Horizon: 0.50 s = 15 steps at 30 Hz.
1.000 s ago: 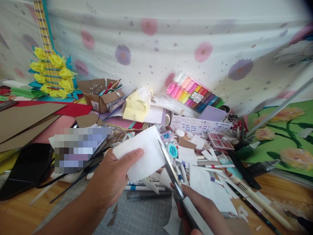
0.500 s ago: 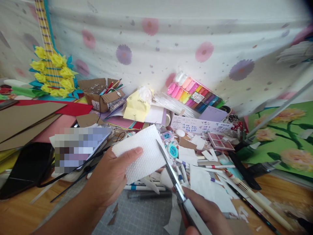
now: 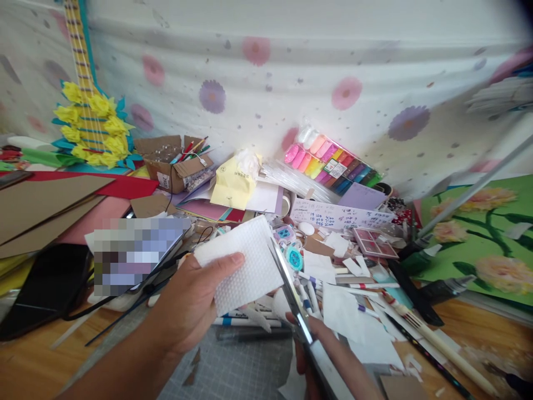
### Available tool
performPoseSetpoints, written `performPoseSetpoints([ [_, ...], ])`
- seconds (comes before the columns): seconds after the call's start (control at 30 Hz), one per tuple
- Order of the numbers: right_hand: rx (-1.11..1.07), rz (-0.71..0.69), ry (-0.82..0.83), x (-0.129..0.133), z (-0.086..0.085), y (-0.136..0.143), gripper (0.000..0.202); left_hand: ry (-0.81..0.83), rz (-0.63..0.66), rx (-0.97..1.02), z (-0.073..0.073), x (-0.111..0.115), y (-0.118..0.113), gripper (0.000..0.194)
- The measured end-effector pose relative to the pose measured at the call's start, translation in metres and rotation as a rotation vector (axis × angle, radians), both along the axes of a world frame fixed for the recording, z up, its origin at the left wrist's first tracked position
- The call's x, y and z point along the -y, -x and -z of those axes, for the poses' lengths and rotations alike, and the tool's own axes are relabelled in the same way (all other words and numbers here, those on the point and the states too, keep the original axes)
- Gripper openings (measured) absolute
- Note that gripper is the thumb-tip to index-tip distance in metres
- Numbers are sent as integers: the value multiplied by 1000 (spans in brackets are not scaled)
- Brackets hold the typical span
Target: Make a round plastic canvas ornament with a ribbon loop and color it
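Above the near middle of the counter (image 3: pixel 20 366), the white dimpled sheet (image 3: pixel 250 278) is held up off the clutter, tilted so that its broad face shows. The left hand (image 3: pixel 200 289) is closed on its left end, thumb flat on top and fingers mostly hidden behind, a grip that seems chosen to steady the sheet while leaving the far side free. Along that free right edge lie the scissors (image 3: pixel 297 305), points directed away from the person; whether the blades touch the sheet, or how far they are parted, I cannot tell. The right hand (image 3: pixel 333 344) is wrapped around the handles, low and to the right, which probably lets the blades run beside the edge without crossing the other hand. Underneath, the grey mat (image 3: pixel 233 361) likely protects the wood, with markers (image 3: pixel 250 322) at its far side, near enough to reach. White scraps (image 3: pixel 318 266) lie loosely to the right among pens, apparently just dropped anywhere. To the left, the phone (image 3: pixel 145 250) has its lit screen slanting towards the person, presumably for easy viewing. Farther back, the box (image 3: pixel 166 172) gathers pencils upright, and the clay pack (image 3: pixel 333 161) leans by the curtain (image 3: pixel 283 72), its colours facing out.
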State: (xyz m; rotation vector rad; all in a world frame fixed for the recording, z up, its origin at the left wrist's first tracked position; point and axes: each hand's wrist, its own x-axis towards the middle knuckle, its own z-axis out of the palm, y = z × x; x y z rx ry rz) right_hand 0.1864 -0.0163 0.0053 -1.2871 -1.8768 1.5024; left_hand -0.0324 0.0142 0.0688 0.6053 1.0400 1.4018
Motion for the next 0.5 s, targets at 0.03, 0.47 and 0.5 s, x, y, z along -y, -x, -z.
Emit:
performPoseSetpoints([
  [0.03,4,-12,39,-2,3,0,89,1,-7,-3,0,0,-1,42],
  [0.47,-58,-21,47,-5,17,-4,89,9,-62,-2,1,0,-2,51],
  [0.5,-47,-12,44,-4,19,-3,84,5,-59,1,1,0,-1,52],
])
